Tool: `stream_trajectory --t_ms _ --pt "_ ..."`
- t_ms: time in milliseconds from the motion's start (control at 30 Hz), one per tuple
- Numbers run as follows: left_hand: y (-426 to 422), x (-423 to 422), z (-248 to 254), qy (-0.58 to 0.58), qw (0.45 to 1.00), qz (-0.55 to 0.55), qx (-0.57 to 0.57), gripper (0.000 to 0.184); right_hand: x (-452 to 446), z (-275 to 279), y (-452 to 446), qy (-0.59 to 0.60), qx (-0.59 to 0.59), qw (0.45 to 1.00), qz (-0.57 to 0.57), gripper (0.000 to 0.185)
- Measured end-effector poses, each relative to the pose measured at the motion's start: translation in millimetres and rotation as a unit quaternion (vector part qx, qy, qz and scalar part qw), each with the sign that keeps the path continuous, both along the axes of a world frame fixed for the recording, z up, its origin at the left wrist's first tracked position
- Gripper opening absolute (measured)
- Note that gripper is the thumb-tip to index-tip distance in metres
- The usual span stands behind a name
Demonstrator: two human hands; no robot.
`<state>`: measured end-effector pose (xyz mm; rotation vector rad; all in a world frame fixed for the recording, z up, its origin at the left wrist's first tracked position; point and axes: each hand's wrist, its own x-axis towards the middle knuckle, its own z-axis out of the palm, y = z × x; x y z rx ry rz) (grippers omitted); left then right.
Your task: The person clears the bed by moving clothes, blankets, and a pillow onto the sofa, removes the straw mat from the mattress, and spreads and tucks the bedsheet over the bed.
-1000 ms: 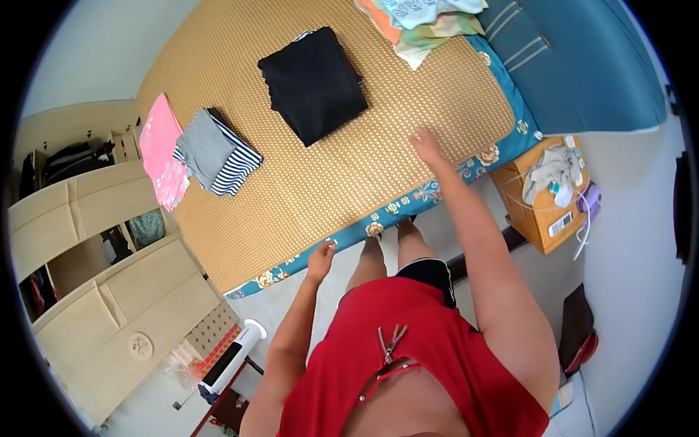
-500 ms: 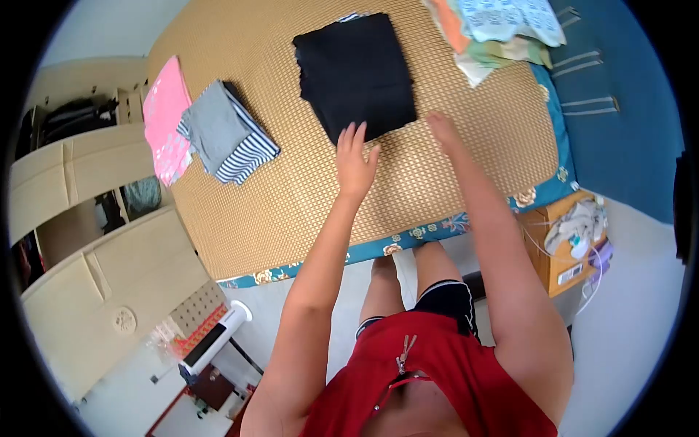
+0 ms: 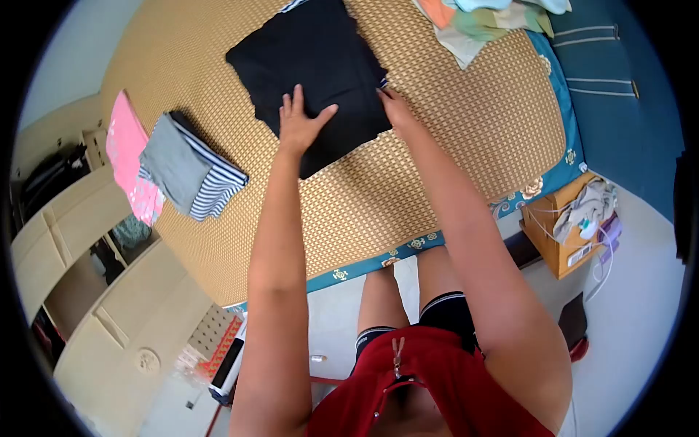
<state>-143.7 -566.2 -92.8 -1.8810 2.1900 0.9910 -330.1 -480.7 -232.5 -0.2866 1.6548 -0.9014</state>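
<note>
The square black fabric stack (image 3: 309,62) lies already folded, edges still uneven, on the tan woven mat (image 3: 466,138), the left hand (image 3: 300,131) spread wide on top, the right hand (image 3: 397,115) narrow-fingered at its edge, grip unclear.

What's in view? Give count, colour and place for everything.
Woven mat: 1, tan, centre
Folded stack: 1, black on top, on mat, middle
Plain cloth: 1, grey, on mat, left
Striped cloth: 1, blue-white, under plain cloth
Printed cloth: 1, pink, mat's left edge
Clothes pile: 1, mixed colours, mat's far right
Headboard: 1, blue, right
Bedside cabinet: 1, light brown, right
Crumpled cloth: 1, grey, on bedside cabinet
Cable: count unclear, white, bedside cabinet
Storage unit: 1, cream, left
Upright device: 1, white-black, lower left
Left hand: 1, bare, spread on folded stack
Right hand: 1, bare, at stack's right edge
Top: 1, red, bottom
Shorts: 1 pair, black, bottom
</note>
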Motion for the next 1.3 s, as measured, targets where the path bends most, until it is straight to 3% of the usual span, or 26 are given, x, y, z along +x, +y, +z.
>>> stream_trajectory --t_ms 33,100,133,267,367,467,600,733,833,1033,1100,1167,1300 --pt "-7 6 -5 0.009 1.0 0.0 0.015 0.104 0 -5 -5 0.004 -0.035 0.999 0.023 0.061" --pt "-21 13 -4 0.011 0.998 0.004 0.063 0.106 22 22 -7 0.278 0.037 0.96 0.026 0.071" --pt "-28 19 -11 0.017 0.997 0.006 0.08 0.107 28 20 -10 0.287 0.021 0.958 0.01 0.078" --pt "-45 22 -20 0.0 0.992 0.019 0.124 0.109 25 36 -22 0.171 0.015 0.984 -0.044 0.081" --pt "-48 17 -27 -0.038 0.994 0.003 0.098 0.109 18 20 -28 0.007 -0.002 0.994 -0.108 0.081" --pt "-50 15 -31 -0.053 0.995 0.0 0.087 0.108 8 28 -32 -0.077 0.022 0.991 -0.108 0.082" --pt "-48 17 -27 -0.017 0.996 0.008 0.091 0.107 -2 45 -29 -0.174 -0.057 0.983 -0.032 0.076" --pt "-44 23 -32 0.015 0.996 0.024 0.081 0.104 14 17 -21 -0.23 -0.071 0.966 -0.099 0.055" --pt "-32 28 -31 -0.004 0.998 -0.023 0.05 0.102 24 7 -2 -0.226 -0.064 0.966 -0.111 0.054" --pt "40 24 -9 -0.047 0.988 -0.149 -0.01 0.094 54 7 99 -0.28 -0.094 0.935 -0.194 0.035" --pt "76 33 -11 -0.018 0.982 -0.189 -0.021 0.098 58 24 149 -0.287 -0.062 0.928 -0.227 0.039" --pt "126 32 1 0.004 0.979 -0.205 -0.012 0.096 47 82 196 -0.299 0.01 0.917 -0.264 0.043" --pt "227 29 29 -0.008 0.968 -0.249 0.017 0.094 58 51 326 -0.345 0.04 0.895 -0.281 0.033"
